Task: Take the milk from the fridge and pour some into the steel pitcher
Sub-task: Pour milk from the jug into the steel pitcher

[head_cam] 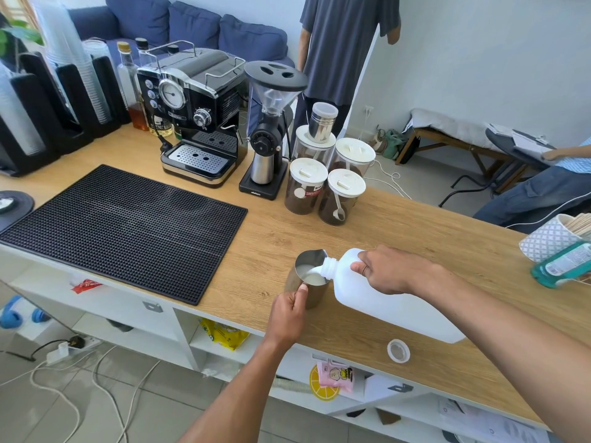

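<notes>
The steel pitcher (308,279) stands on the tabletop (415,238) near the front edge. Left of the pitcher lies a flat black mat (128,228), low and easy to reach over. Behind the pitcher the wood is bare up to four jars (326,187), a coffee grinder (268,135) and a coffee machine (198,119), which stand tall like a wall. Right of the pitcher the tilted milk jug (393,302) and the right hand (388,270) fill the space. The left hand (287,314) blocks the front of the pitcher. A small cap (398,351) lies on the tabletop below the jug. Far right of the pitcher stand a patterned cup (543,238) and a blue-green bottle (563,266).
</notes>
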